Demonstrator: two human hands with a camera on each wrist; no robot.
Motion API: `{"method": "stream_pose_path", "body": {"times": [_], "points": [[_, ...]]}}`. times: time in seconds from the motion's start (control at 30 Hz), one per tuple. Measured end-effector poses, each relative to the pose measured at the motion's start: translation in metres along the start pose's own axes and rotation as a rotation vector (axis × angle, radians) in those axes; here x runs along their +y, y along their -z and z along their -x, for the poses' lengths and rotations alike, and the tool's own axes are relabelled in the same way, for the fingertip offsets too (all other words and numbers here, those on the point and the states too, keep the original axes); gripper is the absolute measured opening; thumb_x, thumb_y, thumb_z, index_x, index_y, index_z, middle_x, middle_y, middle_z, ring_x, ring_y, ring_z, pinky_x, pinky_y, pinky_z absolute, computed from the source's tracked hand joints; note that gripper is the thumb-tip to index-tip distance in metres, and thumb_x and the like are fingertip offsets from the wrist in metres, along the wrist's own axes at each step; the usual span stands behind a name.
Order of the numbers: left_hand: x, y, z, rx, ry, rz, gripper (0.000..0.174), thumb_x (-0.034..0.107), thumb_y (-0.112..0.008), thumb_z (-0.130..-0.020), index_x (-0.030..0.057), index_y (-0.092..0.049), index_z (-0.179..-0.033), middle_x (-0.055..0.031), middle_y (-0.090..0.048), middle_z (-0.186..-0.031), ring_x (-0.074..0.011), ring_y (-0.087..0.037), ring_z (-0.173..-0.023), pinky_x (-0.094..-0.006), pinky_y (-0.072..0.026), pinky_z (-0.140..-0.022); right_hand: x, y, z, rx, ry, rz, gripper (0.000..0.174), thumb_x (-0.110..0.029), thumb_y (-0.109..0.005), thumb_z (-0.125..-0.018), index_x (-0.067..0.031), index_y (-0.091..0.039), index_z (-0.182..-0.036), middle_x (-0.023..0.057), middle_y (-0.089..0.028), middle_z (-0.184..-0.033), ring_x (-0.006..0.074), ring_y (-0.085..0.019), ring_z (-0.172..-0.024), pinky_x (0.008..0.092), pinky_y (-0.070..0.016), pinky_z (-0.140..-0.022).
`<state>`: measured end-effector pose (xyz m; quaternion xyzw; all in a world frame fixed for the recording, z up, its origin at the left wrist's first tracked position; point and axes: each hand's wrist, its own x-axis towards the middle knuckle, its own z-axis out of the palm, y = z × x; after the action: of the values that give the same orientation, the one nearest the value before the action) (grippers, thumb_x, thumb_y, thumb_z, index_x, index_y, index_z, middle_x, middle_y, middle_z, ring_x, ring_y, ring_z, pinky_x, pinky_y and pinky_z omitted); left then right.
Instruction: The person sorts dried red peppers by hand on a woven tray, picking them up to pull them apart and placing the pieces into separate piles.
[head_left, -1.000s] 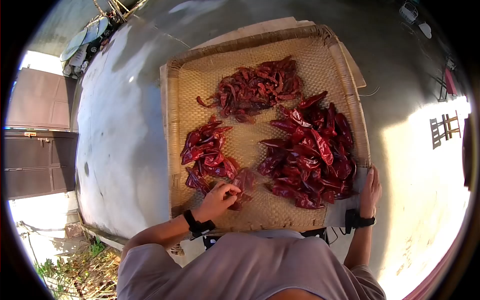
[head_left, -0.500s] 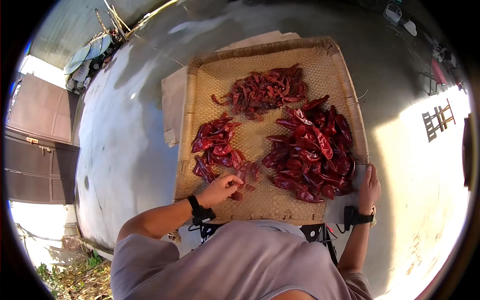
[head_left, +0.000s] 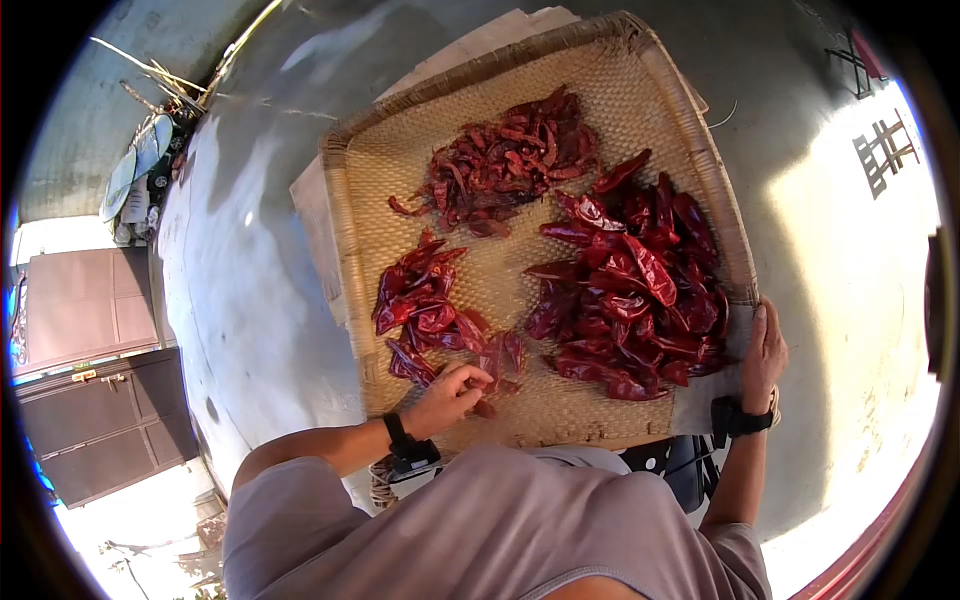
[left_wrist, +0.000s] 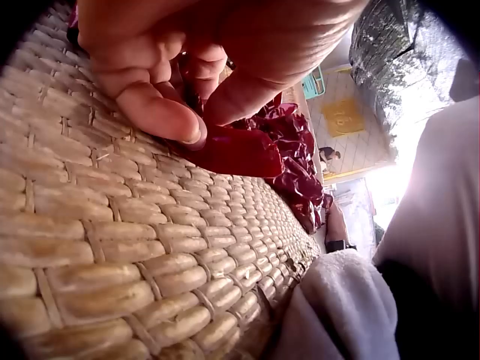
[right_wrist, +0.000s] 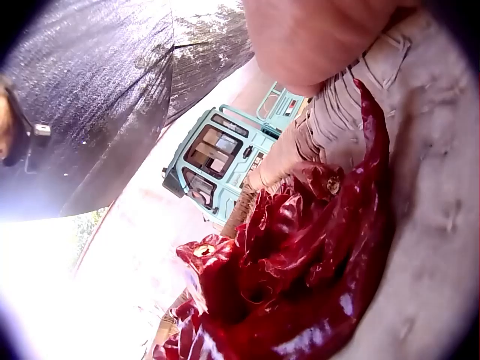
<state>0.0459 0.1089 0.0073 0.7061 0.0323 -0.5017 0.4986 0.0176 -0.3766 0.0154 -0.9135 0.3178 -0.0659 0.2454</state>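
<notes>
A shallow woven tray (head_left: 358, 300) lies in front of the person and bears dried red chili peppers in three piles. At its lower left, my left hand (head_left: 447, 398) pinches a dried chili pepper (left_wrist: 238, 154) between thumb and fingers, low over the weave. Just above that hand is the small left pile (head_left: 418, 290). The large pile (head_left: 630, 290) of glossy whole chilies fills the right side. Thinner, shrivelled chilies make the far pile (head_left: 510, 160). My right hand (head_left: 765, 355) holds the tray's right edge near the front corner, its far fingers hidden.
Cardboard (head_left: 315, 235) sticks out under the tray's left and back sides. Around it spreads a concrete floor (head_left: 250, 270). A wooden chair or stool (head_left: 885, 155) stands at the right. Past the tray, a light blue vehicle (right_wrist: 217, 150) shows in the right wrist view.
The head view has shifted and tilted, and the tray appears turned slightly. My left hand stays by the small pile with its chili; my right hand keeps its hold on the tray edge.
</notes>
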Motion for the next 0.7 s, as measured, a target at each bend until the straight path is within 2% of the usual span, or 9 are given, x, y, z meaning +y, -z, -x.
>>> {"method": "stream_pose_path", "body": {"times": [0.1, 0.13, 0.17, 0.27, 0.33, 0.43, 0.47, 0.57, 0.7], "points": [[0.008, 0.004, 0.003, -0.023, 0.048, 0.021, 0.027, 0.017, -0.055, -0.101, 0.0060, -0.057, -0.125, -0.0039, -0.043, -0.113, -0.0080, -0.056, -0.085, -0.0237, -0.0508, -0.068, 0.001, -0.002, -0.002, 0.022, 0.051, 0.027, 0.040, -0.037, -0.043, -0.106, -0.0103, -0.065, -0.127, 0.0155, -0.071, -0.094, 0.0282, -0.068, -0.084, 0.0388, -0.0499, -0.076], [0.007, 0.005, 0.002, -0.013, 0.048, 0.003, 0.025, 0.012, -0.055, -0.098, 0.0040, -0.058, -0.122, -0.0081, -0.044, -0.114, -0.0123, -0.063, -0.083, -0.0272, -0.0524, -0.070, -0.003, -0.001, -0.001, 0.018, 0.043, 0.037, 0.039, -0.036, -0.044, -0.106, -0.0099, -0.066, -0.126, 0.0145, -0.071, -0.093, 0.0263, -0.068, -0.084, 0.0370, -0.0506, -0.076], [0.008, 0.005, 0.002, -0.007, 0.059, 0.003, 0.025, 0.012, -0.055, -0.097, 0.0041, -0.059, -0.121, -0.0081, -0.044, -0.114, -0.0125, -0.063, -0.084, -0.0274, -0.0525, -0.070, -0.007, 0.001, -0.002, 0.012, 0.034, 0.048, 0.038, -0.034, -0.046, -0.106, -0.0095, -0.067, -0.125, 0.0135, -0.072, -0.092, 0.0243, -0.069, -0.084, 0.0352, -0.0513, -0.076], [0.002, 0.005, 0.002, 0.008, 0.074, -0.002, 0.024, 0.010, -0.055, -0.097, 0.0040, -0.060, -0.119, -0.0082, -0.045, -0.113, -0.0134, -0.063, -0.084, -0.0280, -0.0528, -0.071, -0.018, 0.007, 0.002, -0.081, -0.090, 0.020, 0.042, -0.038, -0.041, -0.107, -0.0093, -0.064, -0.129, 0.0177, -0.071, -0.102, 0.0308, -0.069, -0.092, 0.0405, -0.0503, -0.080], [0.003, 0.001, -0.001, 0.040, 0.064, 0.005, 0.023, 0.009, -0.056, -0.096, 0.0037, -0.061, -0.118, -0.0089, -0.046, -0.113, -0.0144, -0.062, -0.083, -0.0285, -0.0531, -0.072, -0.013, 0.005, 0.000, -0.073, -0.089, -0.006, 0.044, -0.039, -0.041, -0.107, -0.0083, -0.063, -0.129, 0.0180, -0.071, -0.106, 0.0310, -0.068, -0.097, 0.0403, -0.0501, -0.084], [-0.013, -0.007, -0.002, 0.110, -0.111, -0.096, 0.022, 0.009, -0.056, -0.097, 0.0053, -0.061, -0.118, -0.0055, -0.044, -0.110, -0.0107, -0.056, -0.080, -0.0246, -0.0508, -0.067, -0.009, 0.003, -0.002, -0.064, -0.039, -0.031, 0.046, -0.040, -0.041, -0.106, -0.0070, -0.063, -0.130, 0.0180, -0.071, -0.110, 0.0310, -0.067, -0.103, 0.0396, -0.0493, -0.088], [-0.017, -0.014, -0.002, 0.190, -0.201, -0.107, 0.022, 0.009, -0.057, -0.095, 0.0053, -0.062, -0.116, -0.0068, -0.046, -0.108, -0.0137, -0.057, -0.082, -0.0283, -0.0511, -0.073, -0.009, 0.005, -0.002, -0.057, -0.012, -0.040, 0.046, -0.040, -0.041, -0.106, -0.0066, -0.063, -0.130, 0.0180, -0.070, -0.111, 0.0310, -0.067, -0.104, 0.0393, -0.0489, -0.090], [-0.009, -0.021, 0.002, 0.267, -0.160, -0.162, 0.022, 0.011, -0.059, -0.093, 0.0054, -0.063, -0.114, -0.0080, -0.049, -0.107, -0.0168, -0.058, -0.084, -0.0311, -0.0507, -0.078, -0.002, 0.004, -0.008, -0.018, 0.039, 0.021, 0.043, -0.042, -0.044, -0.106, -0.0108, -0.066, -0.124, 0.0142, -0.072, -0.098, 0.0253, -0.069, -0.088, 0.0368, -0.0508, -0.079], [-0.015, -0.033, 0.000, 0.352, -0.181, -0.265, 0.022, 0.014, -0.061, -0.091, 0.0083, -0.065, -0.113, -0.0104, -0.052, -0.109, -0.0201, -0.060, -0.084, -0.0325, -0.0512, -0.076, 0.003, 0.000, -0.012, 0.035, 0.085, 0.024, 0.047, -0.046, -0.042, -0.105, -0.0117, -0.066, -0.126, 0.0152, -0.073, -0.104, 0.0306, -0.069, -0.098, 0.0405, -0.0502, -0.085]]}}
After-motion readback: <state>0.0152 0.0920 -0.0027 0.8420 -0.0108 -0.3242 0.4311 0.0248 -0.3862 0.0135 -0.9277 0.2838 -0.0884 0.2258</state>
